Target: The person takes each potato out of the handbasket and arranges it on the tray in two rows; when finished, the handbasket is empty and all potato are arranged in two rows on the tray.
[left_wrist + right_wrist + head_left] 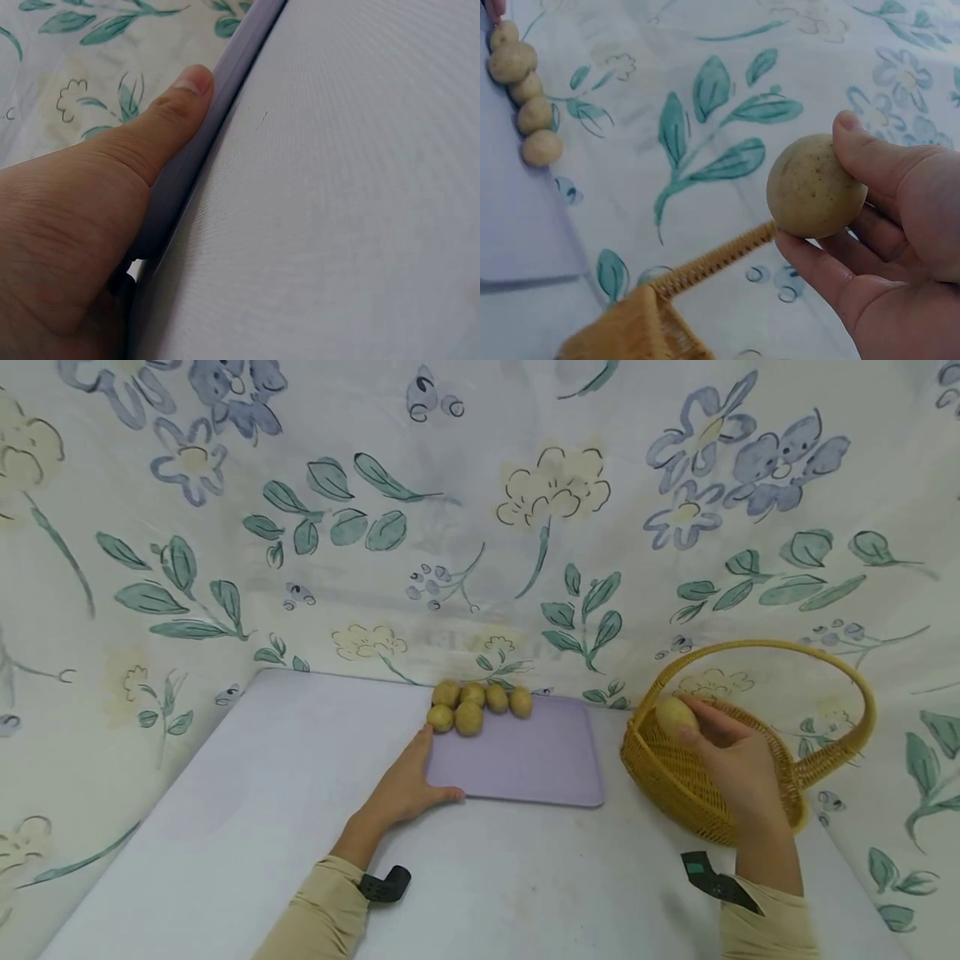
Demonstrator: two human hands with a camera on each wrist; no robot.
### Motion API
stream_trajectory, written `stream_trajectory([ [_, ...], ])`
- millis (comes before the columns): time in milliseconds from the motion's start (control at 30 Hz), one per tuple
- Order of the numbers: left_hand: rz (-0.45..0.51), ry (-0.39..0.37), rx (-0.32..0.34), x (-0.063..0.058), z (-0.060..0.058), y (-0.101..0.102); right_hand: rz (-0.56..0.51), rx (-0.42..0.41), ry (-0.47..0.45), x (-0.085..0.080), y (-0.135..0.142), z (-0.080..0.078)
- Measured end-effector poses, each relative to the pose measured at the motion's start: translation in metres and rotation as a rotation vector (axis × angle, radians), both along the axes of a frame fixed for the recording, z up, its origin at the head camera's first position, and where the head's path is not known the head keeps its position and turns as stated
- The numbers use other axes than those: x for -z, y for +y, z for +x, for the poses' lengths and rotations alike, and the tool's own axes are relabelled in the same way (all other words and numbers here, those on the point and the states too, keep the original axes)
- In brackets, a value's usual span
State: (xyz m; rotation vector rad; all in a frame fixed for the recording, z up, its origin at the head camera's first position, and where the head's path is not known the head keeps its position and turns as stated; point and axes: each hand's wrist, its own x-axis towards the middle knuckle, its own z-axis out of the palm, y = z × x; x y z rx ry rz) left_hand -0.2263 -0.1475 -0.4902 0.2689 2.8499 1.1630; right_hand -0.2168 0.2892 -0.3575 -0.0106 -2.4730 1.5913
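My right hand [738,768] pinches a potato [817,186] between thumb and fingers, over the opening of a yellow wicker basket [667,785]. In the right wrist view, the potato is round, pale and speckled. At the near left corner of a lilac tray [525,768], my left hand [401,785] rests with its fingers along the left edge and its thumb on the front rim. The left wrist view shows that thumb [176,112] lying straight against the tray's side. Several potatoes [469,718] sit together at the tray's far left, near the left fingertips.
A white table [300,743] lies under the tray and basket. The basket's tall arched handle [757,645] rises above and to the right of the right hand. Flower-printed cloth [480,552] hangs behind the table and down its sides.
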Motion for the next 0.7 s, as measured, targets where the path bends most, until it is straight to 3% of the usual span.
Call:
stream_trajectory([
  [233, -0.001, 0.003, -0.004, 0.001, 0.000, 0.001, 0.046, -0.064, -0.021, 0.007, -0.026, -0.004],
  [700, -0.019, 0.000, -0.018, 0.001, 0.000, 0.000, -0.041, -0.161, -0.029, 0.016, -0.087, -0.025],
])
